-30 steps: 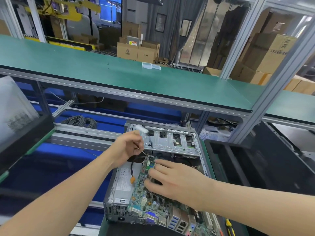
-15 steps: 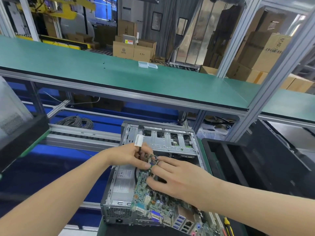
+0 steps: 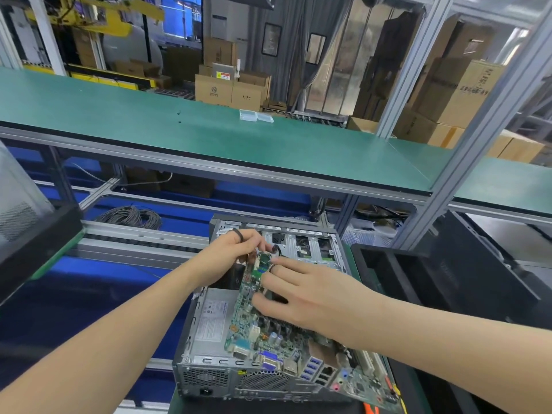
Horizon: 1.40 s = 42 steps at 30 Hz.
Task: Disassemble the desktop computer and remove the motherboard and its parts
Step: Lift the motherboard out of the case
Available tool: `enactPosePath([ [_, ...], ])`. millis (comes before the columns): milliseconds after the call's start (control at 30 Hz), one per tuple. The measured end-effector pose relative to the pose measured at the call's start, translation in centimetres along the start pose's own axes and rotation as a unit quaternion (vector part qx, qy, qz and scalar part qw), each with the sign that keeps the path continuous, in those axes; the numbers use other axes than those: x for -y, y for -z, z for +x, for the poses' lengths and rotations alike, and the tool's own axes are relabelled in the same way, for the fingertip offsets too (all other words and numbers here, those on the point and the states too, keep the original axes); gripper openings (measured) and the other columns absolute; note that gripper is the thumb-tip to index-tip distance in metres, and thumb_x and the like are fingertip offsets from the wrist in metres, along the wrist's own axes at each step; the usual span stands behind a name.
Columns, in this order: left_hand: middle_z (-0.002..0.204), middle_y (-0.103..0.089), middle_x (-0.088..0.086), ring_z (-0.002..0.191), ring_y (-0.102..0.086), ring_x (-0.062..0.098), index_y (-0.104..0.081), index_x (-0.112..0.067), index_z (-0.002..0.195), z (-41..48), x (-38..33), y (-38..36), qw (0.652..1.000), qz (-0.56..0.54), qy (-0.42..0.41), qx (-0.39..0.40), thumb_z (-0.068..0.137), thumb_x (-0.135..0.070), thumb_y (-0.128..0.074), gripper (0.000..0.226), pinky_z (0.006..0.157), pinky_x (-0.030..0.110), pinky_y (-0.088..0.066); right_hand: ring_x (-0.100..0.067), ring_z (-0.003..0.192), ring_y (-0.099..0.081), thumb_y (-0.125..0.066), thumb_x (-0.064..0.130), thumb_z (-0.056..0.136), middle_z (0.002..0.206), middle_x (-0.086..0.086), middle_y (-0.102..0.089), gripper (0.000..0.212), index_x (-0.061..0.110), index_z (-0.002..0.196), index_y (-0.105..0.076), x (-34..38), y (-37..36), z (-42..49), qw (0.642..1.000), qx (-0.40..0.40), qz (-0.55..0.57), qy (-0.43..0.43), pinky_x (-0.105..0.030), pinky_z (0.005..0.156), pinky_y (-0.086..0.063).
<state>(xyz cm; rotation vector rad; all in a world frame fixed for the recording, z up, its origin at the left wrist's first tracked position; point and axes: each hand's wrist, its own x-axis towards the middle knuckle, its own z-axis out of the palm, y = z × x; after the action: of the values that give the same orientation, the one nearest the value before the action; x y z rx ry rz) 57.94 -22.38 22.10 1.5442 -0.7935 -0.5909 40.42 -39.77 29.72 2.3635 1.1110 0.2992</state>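
An open case [image 3: 209,380] is seen on the green table [image 3: 179,406], its rear panel turned toward the viewer. The motherboard [image 3: 254,327] is held tilted above the case's right half, its port edge low at the case's rear and its far end raised toward the case's front. A silver power supply [image 3: 213,321] is seated in the case's left half, and a metal drive cage [image 3: 301,243] is fixed across the case's front end.

The left hand [image 3: 230,255] is clenched over the case's front, at the raised end of the motherboard, with a thin black cable [image 3: 277,250] gripped in its curled fingers; a loop of it is seen over the knuckles. The right hand [image 3: 301,291] is laid on the motherboard's upper face with its fingers fairly straight and spread, the index fingertip placed at the board's raised end. Whether the board is gripped from beneath by the thumb cannot be told.

A black bin [image 3: 424,282] is placed right of the case. A coil [image 3: 128,216] of grey wire is seen beyond the case, to its left. A long green shelf [image 3: 194,135] is mounted above and beyond the case.
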Motion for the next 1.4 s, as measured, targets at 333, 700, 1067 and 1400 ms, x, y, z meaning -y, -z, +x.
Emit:
enactPosePath([
  [333,0.127,-0.069,-0.001,0.098,-0.059,0.015,-0.074,-0.028,0.121,1.0,0.3,-1.6,0.991,-0.024,0.104,-0.082,0.112,-0.030,-0.039,0.037,0.086,0.032,-0.046,-0.037,0.114,-0.046,-0.040,0.010,0.098,0.125,-0.018,-0.045,0.041,0.008,0.138,-0.040,0.1,-0.8,-2.0,1.000,0.018,-0.002,0.010,-0.049,0.125,-0.015],
  [700,0.118,-0.069,0.006,0.095,-0.064,0.016,-0.062,-0.016,0.130,2.1,3.0,-3.8,0.908,0.393,0.139,-0.046,0.110,-0.015,-0.035,0.033,0.077,0.029,-0.050,-0.037,0.116,-0.048,-0.030,0.007,0.081,0.126,-0.018,-0.045,0.061,0.009,0.141,-0.040,-1.8,0.6,-6.2,0.997,0.063,-0.030,-0.040,-0.049,0.126,-0.021],
  [1067,0.171,-0.004,0.013,0.156,-0.012,0.040,-0.010,-0.014,0.164,2.0,9.9,-11.8,0.693,0.648,0.221,0.226,0.104,-0.035,-0.043,0.071,0.122,0.056,-0.019,-0.037,0.117,-0.050,-0.051,0.007,0.067,0.129,-0.020,-0.046,0.078,0.009,0.144,-0.039,-4.9,-0.7,-8.6,0.986,0.142,-0.038,-0.082,-0.050,0.124,-0.025],
  [1400,0.170,-0.019,0.006,0.153,-0.028,0.033,-0.030,-0.020,0.161,3.6,7.6,-11.9,0.851,0.289,0.350,0.262,0.101,-0.033,-0.050,0.065,0.118,0.042,-0.032,-0.035,0.112,-0.048,-0.070,0.005,0.064,0.127,-0.019,-0.046,0.084,0.009,0.142,-0.041,-7.0,-3.0,-8.3,0.989,0.117,-0.042,-0.080,-0.049,0.125,-0.023],
])
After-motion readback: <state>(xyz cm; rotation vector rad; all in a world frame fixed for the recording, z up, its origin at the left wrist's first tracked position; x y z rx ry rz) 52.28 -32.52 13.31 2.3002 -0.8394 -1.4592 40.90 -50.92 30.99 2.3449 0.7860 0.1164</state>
